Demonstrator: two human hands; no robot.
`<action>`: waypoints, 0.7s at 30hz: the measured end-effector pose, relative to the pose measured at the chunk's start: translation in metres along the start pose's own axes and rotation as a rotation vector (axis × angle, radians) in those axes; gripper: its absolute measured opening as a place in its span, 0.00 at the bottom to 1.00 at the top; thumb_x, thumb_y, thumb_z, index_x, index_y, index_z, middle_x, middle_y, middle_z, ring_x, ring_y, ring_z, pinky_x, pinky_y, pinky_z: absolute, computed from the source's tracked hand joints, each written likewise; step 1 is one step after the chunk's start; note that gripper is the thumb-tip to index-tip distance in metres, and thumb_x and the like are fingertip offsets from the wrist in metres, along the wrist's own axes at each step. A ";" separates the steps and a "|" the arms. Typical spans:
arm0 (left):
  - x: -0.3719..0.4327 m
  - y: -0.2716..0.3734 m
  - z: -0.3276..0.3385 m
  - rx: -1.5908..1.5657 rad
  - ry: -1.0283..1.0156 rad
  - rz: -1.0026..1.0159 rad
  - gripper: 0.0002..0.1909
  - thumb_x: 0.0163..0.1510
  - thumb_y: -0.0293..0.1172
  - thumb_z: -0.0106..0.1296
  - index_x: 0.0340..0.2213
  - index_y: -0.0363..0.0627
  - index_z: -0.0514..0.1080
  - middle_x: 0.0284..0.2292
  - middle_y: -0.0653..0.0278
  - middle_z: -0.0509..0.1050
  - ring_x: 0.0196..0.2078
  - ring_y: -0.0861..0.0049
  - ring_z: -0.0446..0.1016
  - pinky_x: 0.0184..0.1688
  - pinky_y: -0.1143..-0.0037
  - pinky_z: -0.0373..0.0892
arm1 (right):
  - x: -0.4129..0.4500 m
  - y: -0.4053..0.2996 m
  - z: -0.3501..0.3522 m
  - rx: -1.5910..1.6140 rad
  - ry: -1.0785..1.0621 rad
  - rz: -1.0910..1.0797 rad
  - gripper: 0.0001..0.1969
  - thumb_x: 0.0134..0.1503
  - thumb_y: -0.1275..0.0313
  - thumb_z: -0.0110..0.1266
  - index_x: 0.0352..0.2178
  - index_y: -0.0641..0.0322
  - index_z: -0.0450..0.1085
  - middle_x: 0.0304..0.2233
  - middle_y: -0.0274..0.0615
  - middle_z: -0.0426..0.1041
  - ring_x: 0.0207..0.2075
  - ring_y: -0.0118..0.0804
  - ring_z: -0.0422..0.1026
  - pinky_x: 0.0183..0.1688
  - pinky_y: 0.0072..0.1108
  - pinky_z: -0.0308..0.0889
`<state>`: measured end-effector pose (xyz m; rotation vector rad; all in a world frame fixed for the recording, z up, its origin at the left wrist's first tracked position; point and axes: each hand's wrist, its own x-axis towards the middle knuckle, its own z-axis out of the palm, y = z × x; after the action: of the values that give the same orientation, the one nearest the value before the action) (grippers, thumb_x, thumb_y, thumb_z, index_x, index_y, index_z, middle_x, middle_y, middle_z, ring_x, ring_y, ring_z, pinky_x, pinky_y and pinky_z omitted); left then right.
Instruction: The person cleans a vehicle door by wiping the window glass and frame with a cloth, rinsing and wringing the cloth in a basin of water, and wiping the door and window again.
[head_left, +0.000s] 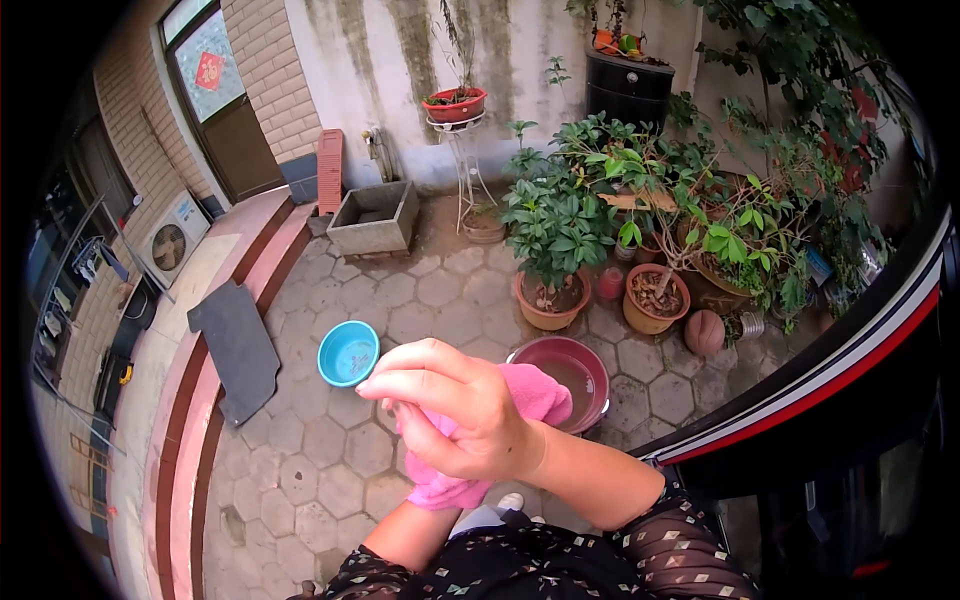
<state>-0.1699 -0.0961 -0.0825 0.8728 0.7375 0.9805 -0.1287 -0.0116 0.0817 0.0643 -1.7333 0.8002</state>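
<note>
In front of my body my right hand (465, 409) is curled around a bunched pink cloth (536, 391). The cloth shows between its thumb and fingers and bulges out past the back of the hand. Another fold of the cloth hangs over my left wrist. My left hand is almost wholly hidden behind the right hand and the cloth; only its forearm (412, 532) shows clearly, so its grip cannot be made out. Just beyond the cloth a dark red basin (592, 360) with water in it stands on the ground. A blue basin (349, 352) stands to the left of it.
Hexagonal pavers (322, 480) cover the yard. Potted plants (555, 300) and a deflated-looking ball (705, 332) lie ahead right. A vehicle's dark panel with red and white stripes (810, 405) flanks my right. Left are red steps (196, 420) with a grey mat (236, 352); a concrete trough (375, 225) stands ahead.
</note>
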 end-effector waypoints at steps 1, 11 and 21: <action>0.001 0.000 0.001 0.003 -0.018 -0.010 0.24 0.55 0.42 0.34 0.47 0.37 0.57 0.47 0.55 0.61 0.50 0.69 0.62 0.54 0.72 0.56 | 0.006 -0.001 0.004 -0.002 0.005 0.003 0.15 0.38 0.85 0.46 0.32 0.66 0.68 0.30 0.40 0.67 0.24 0.37 0.67 0.26 0.21 0.65; -0.009 0.005 0.013 -0.038 -0.240 -0.118 0.22 0.55 0.40 0.35 0.46 0.36 0.58 0.47 0.55 0.63 0.49 0.70 0.63 0.54 0.74 0.57 | -0.030 0.009 0.014 -0.279 -0.156 -0.132 0.17 0.35 0.80 0.51 0.33 0.62 0.68 0.31 0.39 0.68 0.23 0.36 0.68 0.25 0.21 0.64; 0.024 0.080 0.012 -0.479 -0.341 0.058 0.20 0.56 0.37 0.36 0.45 0.35 0.59 0.46 0.56 0.64 0.48 0.71 0.64 0.53 0.75 0.58 | -0.099 0.005 -0.035 -0.271 -0.251 0.022 0.18 0.37 0.79 0.50 0.35 0.66 0.67 0.33 0.41 0.67 0.29 0.38 0.69 0.31 0.24 0.66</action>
<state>-0.1817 -0.0546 -0.0099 0.6169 0.1722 0.9723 -0.0686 -0.0240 -0.0033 -0.0390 -2.0701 0.5849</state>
